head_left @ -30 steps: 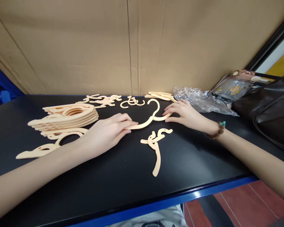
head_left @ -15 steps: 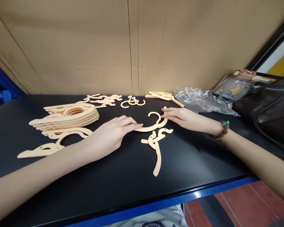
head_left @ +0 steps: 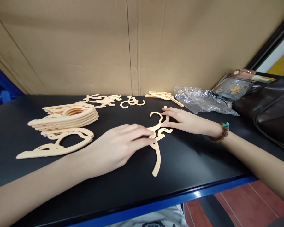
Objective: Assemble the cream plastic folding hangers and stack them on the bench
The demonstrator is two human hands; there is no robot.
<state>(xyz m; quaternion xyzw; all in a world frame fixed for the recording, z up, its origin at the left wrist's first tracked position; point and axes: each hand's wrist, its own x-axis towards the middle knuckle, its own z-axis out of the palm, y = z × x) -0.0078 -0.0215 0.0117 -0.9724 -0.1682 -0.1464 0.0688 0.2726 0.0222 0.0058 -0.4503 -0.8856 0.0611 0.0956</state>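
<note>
Cream-coloured plastic hanger with a curled hook and two curved bars (head_left: 160, 125) was at mid-table, between the two hands, hook pointing away from the person; whether it lay flat or slightly raised, couldn't tell. Right hand (head_left: 186, 119), brown beaded bracelet with a teal bit (head_left: 221, 131) at its wrist, was clamped on the hanger's right bar, fingers beyond it and thumb near the joint. Left hand (head_left: 121, 146) reached in from the left, thumb and forefinger over loose parts just in front of the hanger (overlap there, so can't say if they were pinched on anything). Those were a short cream hook-ended piece (head_left: 165, 132) and a curved cream bar (head_left: 157, 162) pointing toward the person. Left side: stack of folded cream plastic hangers (head_left: 86, 116), plus one folded cream hanger (head_left: 78, 148) in front, near the left forearm. Back edge, left to right: jumbled cream pieces (head_left: 106, 101), small cream hooks (head_left: 132, 101), flat pile of cream bars (head_left: 159, 95), crumpled clear plastic bag (head_left: 201, 100). Far right: clear printed bottle with brown lid (head_left: 236, 88) and dark brown leather-look bag (head_left: 269, 107). Table, smooth black top (head_left: 123, 192); brown cardboard (head_left: 85, 47) behind.
</note>
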